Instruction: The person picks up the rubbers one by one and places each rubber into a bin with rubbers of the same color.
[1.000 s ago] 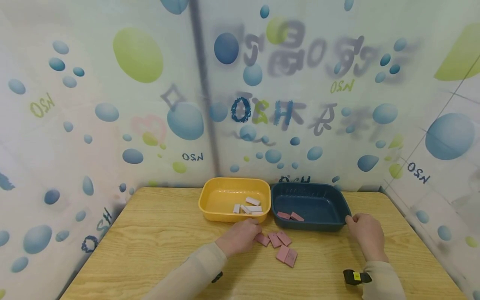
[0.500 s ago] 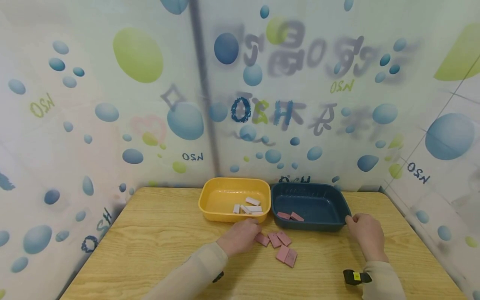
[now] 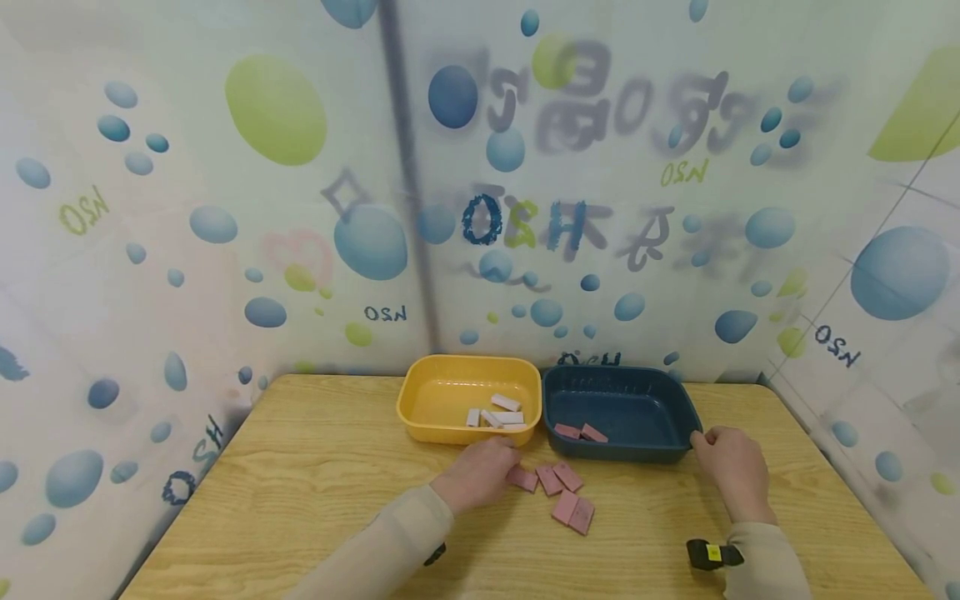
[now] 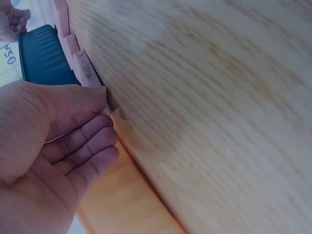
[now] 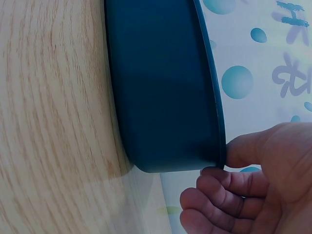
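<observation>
My left hand (image 3: 480,473) has its thumb and fingertips at the left end of a pink rectangular block (image 3: 524,479) lying on the table, and appears to pinch it. In the left wrist view that block (image 4: 87,69) shows dark marks, and the thumb covers its near end. Several more pink blocks (image 3: 567,477) lie flat just to the right. With thumb and index finger, my right hand (image 3: 733,468) pinches the front right rim of a dark blue basin (image 3: 624,452). Two pink blocks (image 3: 594,433) rest inside that basin, at its front left.
A yellow basin (image 3: 431,432) stands directly left of the blue one, with several white blocks (image 3: 513,417) in it. Both sit at the back of the wooden table (image 3: 315,467), close to a patterned curtain (image 3: 300,200).
My left hand has shifted very slightly left, and the pink block at its fingertips has moved with it. My right hand and both basins have stayed in place.
</observation>
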A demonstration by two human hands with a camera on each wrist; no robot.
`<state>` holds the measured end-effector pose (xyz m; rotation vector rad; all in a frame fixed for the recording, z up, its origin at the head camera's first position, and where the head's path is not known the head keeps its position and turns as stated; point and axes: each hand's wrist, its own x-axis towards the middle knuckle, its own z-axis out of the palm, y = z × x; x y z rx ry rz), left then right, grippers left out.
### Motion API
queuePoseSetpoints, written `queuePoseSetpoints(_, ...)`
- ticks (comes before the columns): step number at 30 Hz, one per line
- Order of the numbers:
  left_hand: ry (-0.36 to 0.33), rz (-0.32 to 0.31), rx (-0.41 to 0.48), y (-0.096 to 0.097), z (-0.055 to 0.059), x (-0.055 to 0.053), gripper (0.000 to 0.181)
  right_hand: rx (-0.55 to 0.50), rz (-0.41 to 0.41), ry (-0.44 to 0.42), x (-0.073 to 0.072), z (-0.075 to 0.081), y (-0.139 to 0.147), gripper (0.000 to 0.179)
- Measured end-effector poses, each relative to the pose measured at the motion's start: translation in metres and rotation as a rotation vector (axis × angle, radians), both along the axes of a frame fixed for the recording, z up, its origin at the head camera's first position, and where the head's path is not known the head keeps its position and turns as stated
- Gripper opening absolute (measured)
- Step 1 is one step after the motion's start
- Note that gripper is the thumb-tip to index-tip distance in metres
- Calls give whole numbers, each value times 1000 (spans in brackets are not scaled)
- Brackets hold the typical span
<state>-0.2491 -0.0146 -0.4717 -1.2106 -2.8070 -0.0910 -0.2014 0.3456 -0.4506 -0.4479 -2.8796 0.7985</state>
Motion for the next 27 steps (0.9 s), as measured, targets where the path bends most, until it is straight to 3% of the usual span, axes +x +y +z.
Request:
queuePoseSetpoints(12,15,-22,57,-6,0,1,20,10,11,-17,-1,1,1,33)
queuePoseSetpoints(17,-36,-7,95,-8,5,1,24,11,15,-13,-1,-1,1,34)
queuePoseSetpoints(27,-26,0,154,-10,12,4,7,11,17,-11,-1,-1,3,34)
